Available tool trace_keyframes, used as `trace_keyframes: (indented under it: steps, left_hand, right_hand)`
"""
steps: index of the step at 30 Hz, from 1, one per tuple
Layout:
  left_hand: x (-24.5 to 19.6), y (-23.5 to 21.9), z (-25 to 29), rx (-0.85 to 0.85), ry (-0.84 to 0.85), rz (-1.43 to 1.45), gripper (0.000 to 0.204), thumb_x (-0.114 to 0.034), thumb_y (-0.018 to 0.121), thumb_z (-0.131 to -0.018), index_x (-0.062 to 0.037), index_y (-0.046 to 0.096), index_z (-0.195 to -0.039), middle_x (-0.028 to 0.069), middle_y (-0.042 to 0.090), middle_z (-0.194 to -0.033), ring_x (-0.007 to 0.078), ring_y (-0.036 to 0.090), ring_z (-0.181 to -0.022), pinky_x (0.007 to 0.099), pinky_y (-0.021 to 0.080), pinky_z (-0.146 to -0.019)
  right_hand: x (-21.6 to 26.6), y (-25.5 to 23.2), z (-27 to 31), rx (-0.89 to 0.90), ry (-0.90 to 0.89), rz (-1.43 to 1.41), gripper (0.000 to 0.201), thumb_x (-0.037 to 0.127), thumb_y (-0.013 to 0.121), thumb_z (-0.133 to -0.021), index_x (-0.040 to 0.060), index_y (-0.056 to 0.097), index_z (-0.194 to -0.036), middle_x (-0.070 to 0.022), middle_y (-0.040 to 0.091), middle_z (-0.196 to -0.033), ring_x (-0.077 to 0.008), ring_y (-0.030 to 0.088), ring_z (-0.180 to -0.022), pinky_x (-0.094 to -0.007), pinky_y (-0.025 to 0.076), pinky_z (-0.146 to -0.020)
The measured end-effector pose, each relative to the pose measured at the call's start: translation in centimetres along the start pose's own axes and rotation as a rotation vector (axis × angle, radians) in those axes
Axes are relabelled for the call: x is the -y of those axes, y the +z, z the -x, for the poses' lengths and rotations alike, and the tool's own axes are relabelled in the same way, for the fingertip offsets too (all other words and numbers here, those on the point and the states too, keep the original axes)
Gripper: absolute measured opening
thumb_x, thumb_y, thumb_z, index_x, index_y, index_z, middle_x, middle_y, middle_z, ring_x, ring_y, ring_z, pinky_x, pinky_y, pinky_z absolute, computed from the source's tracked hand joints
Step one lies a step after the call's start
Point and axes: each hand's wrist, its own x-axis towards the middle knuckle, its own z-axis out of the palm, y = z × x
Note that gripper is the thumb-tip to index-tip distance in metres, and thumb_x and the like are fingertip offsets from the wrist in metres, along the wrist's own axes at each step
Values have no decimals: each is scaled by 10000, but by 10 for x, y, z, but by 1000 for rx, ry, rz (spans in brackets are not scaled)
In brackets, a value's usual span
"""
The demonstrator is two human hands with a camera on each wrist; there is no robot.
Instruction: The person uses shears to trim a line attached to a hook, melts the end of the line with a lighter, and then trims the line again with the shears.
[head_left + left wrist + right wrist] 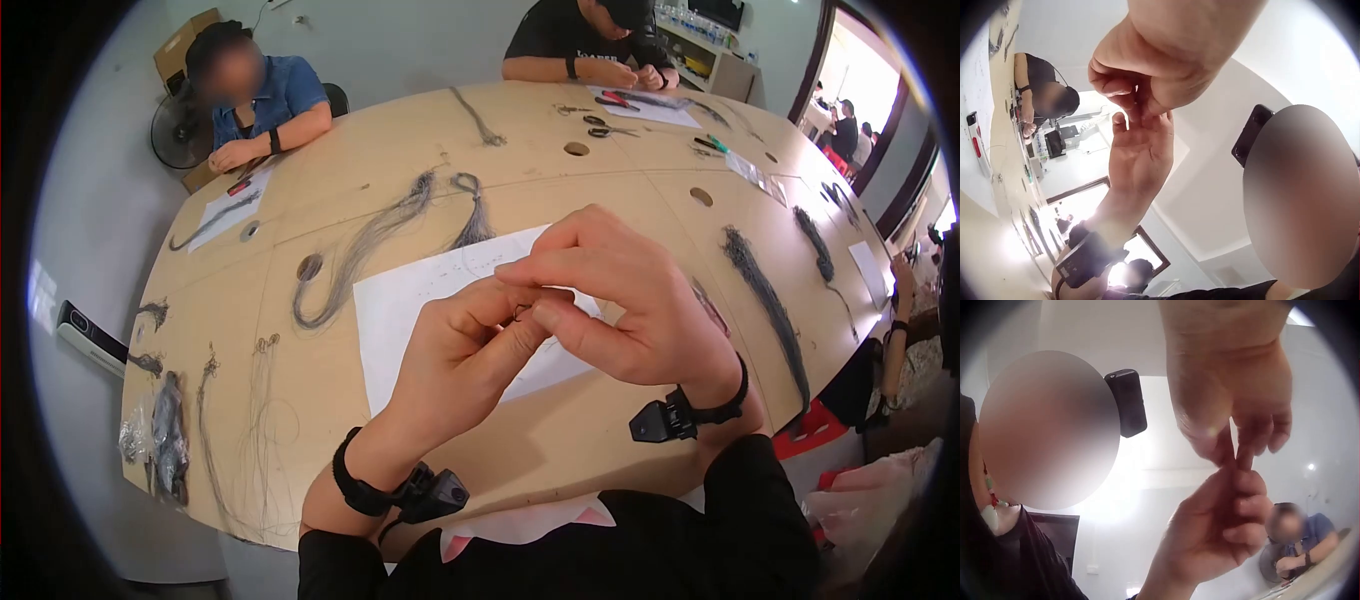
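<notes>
Above a white paper sheet [385, 320], both hands meet fingertip to fingertip. The left hand [455, 345] pinches a small dark thin loop [521, 312] between thumb and index finger. From the right comes the right hand [640, 300], thumb and index fingertips at the same loop, its index finger reaching over the left hand. In the right wrist view, the right hand's thumb and index finger converge on the left hand's fingertips [1244, 487]. Most of the loop is hidden by the fingers. A tied grey strand bundle [472, 215] lies at the sheet's far edge.
Long grey strand bundles lie left [350, 260] and right [765, 300]. Loose fine strands [262, 400] and plastic-wrapped bundles [170, 440] lie near the left edge. Scissors [605, 128] lie farther back. Two people sit across the table [560, 190], which has round holes.
</notes>
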Motion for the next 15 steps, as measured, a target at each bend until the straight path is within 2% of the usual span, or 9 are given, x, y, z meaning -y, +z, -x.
trace_keyframes:
  steps: [1,4,7,10,12,15]
  left_hand:
    - [2,0,0,2,-9,-1,158,-111,514,-813,13,570,-893,9,557,-741,46,456,-656,179,373,-584]
    - [5,-4,1,51,27,-115,151,-96,516,-806,18,564,-893,16,556,-728,45,454,-650,178,372,-569]
    - [5,-7,0,105,-60,-203,143,-89,523,-797,22,563,-877,21,551,-715,45,451,-634,177,364,-540]
    - [0,-5,-2,63,8,-190,116,-77,531,-791,22,569,-837,8,540,-699,39,440,-611,179,349,-511]
    - [-6,0,-1,-84,1,-66,87,-61,543,-782,18,574,-802,3,531,-702,42,437,-611,182,344,-519]
    - [-8,-4,-1,-89,39,-86,65,-47,549,-777,10,577,-793,8,534,-723,45,449,-636,178,350,-548]
  right_hand:
    - [-1,-1,1,101,27,-43,164,53,564,-670,45,578,-833,-52,514,-714,-196,474,-662,-276,391,-575]
    - [-8,-2,3,144,-46,-64,147,51,564,-674,41,565,-821,-52,500,-686,-206,465,-644,-287,386,-558]
    - [-8,-8,0,186,-60,7,129,-8,565,-662,15,569,-789,-56,524,-728,-186,491,-647,-258,403,-578]
    - [-7,-8,0,119,-35,30,63,4,558,-681,15,544,-742,-50,520,-702,-171,481,-641,-257,394,-555]
    - [-7,-6,0,74,6,-10,45,11,551,-693,16,537,-736,-50,517,-696,-162,478,-629,-253,389,-545]
    - [-6,-4,1,23,69,-91,20,24,536,-718,16,527,-733,-51,512,-688,-143,472,-605,-242,380,-535]
